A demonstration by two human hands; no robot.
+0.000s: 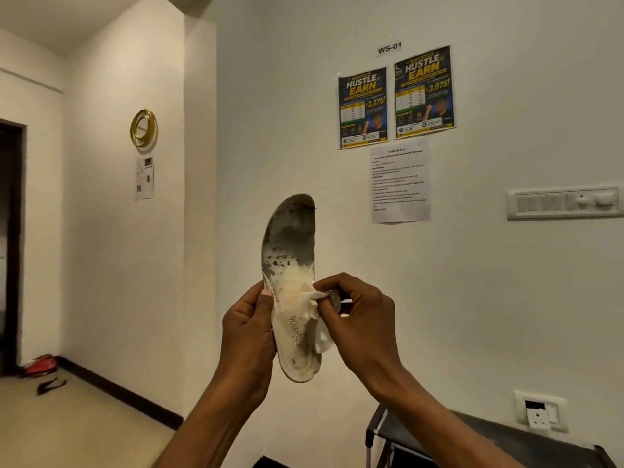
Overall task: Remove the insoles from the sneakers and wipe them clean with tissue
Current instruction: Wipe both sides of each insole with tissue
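I hold a white insole [290, 251] upright in front of the wall, toe end up. Its upper half is dark grey with dirt and its lower half is pale, with the word FASHION printed on it. My left hand [248, 329] grips the insole's left edge near the middle, thumb on its face. My right hand [358, 319] pinches a crumpled white tissue [317, 315] and presses it against the insole's right side at mid-length. No sneakers are in view.
A dark metal rack or table [506, 440] stands low at the right under a wall socket [540, 413]. Posters and a switch panel [564, 202] hang on the wall. Red and black items [42, 369] lie on the floor by the doorway at the far left.
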